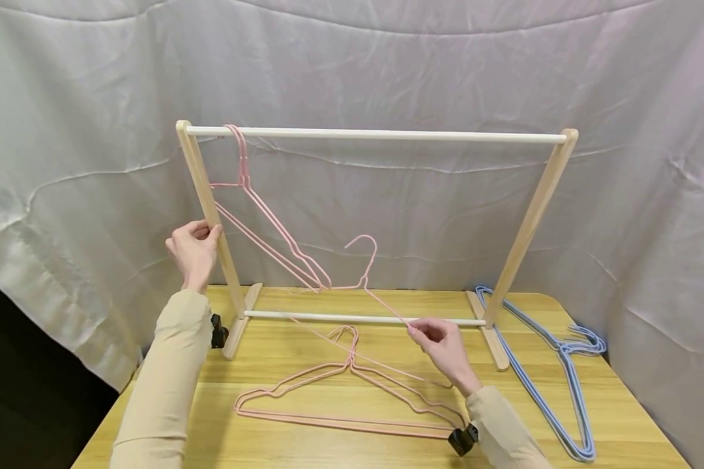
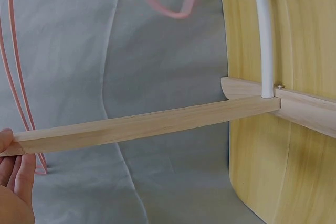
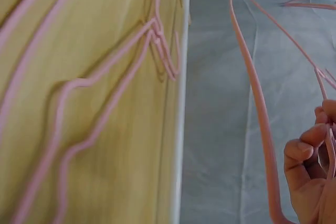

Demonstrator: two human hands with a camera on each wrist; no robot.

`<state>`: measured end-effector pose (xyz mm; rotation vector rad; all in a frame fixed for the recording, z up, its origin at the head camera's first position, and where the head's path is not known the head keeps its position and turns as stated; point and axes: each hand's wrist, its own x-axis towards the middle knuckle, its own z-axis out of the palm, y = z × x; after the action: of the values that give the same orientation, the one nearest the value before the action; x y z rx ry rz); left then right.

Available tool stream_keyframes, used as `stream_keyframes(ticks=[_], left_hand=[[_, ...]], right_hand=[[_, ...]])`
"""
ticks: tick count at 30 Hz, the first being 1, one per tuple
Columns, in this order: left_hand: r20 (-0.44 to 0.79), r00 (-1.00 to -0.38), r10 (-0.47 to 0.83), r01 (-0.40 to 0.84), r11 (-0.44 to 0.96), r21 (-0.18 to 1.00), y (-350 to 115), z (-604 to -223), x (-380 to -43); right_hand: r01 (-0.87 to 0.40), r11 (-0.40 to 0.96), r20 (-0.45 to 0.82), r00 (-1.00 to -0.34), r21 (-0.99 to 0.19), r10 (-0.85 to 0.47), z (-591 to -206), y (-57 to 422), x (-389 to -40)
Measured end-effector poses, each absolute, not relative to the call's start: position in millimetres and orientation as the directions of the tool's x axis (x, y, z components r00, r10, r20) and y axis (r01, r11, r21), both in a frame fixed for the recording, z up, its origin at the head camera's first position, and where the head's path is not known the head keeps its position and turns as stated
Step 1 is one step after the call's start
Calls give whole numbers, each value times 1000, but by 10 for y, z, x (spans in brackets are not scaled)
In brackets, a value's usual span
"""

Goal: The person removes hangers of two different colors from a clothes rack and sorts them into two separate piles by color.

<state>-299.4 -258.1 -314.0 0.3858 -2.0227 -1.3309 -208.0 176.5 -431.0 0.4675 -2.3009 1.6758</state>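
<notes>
My left hand (image 1: 193, 251) grips the left wooden post (image 2: 131, 127) of a small clothes rack, thumb on one side and fingers on the other. With my right hand (image 1: 446, 348) I pinch a pink wire hanger (image 1: 385, 305) by one sloping shoulder. Its hook points up, below the rack's white top rail (image 1: 375, 135), and touches nothing. The hanger's long lower bar (image 3: 257, 93) shows in the right wrist view. Near the left post, two pink hangers (image 1: 270, 218) hang from the top rail. More pink hangers (image 1: 351, 365) lie on the table below the held one.
Several blue hangers (image 1: 573, 391) lie stacked on the table (image 1: 305, 449) by the rack's right post (image 1: 530, 228). A white lower rail (image 1: 358, 318) joins the rack's feet. A pale grey curtain (image 1: 387, 78) hangs behind and at both sides.
</notes>
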Motion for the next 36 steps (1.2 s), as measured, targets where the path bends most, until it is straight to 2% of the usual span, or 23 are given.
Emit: stream_keyframes(ticks=[8, 17, 27, 36], left_hand=[[365, -730, -578, 110, 427, 898, -2573, -3138, -2995], [383, -723, -574, 118, 444, 888, -2575, -3139, -3001], [376, -723, -580, 118, 432, 894, -2573, -3143, -3000], [382, -722, -576, 118, 441, 890, -2580, -3146, -3000]], right_hand=[[-351, 256, 297, -928, -901, -224, -4513, 1836, -2021], [-254, 251, 187, -947, -934, -261, -4648, 1839, -1929], [-282, 247, 187, -919, -927, -347, -4786, 1815, -1900], [-219, 239, 112, -913, -946, -392, -4806, 1820, -1857]])
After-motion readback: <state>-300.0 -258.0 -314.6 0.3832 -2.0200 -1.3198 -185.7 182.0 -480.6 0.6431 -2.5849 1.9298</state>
